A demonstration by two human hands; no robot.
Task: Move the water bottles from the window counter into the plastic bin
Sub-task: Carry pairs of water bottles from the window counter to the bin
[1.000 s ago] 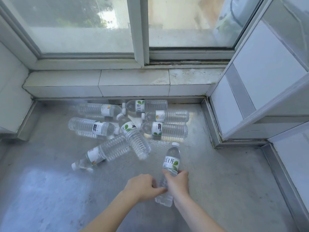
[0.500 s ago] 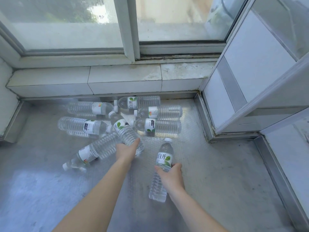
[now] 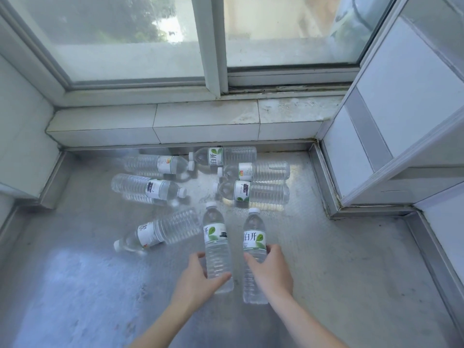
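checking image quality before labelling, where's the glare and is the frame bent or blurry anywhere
Head view: daylight from the window glares off the steel counter, strongest under the clear plastic bottle lying third from the ledge on the right; wide-angle bend bows the white window frame and tiled ledge; the two upright clear bottles, in the left hand and right hand, look sharp, labels readable.

Your left hand (image 3: 198,280) grips one water bottle (image 3: 216,247) and your right hand (image 3: 272,270) grips another bottle (image 3: 254,244), caps pointing away from you; six more bottles (image 3: 253,172) lie toward the counter's (image 3: 75,285) far edge under the window (image 3: 213,46).
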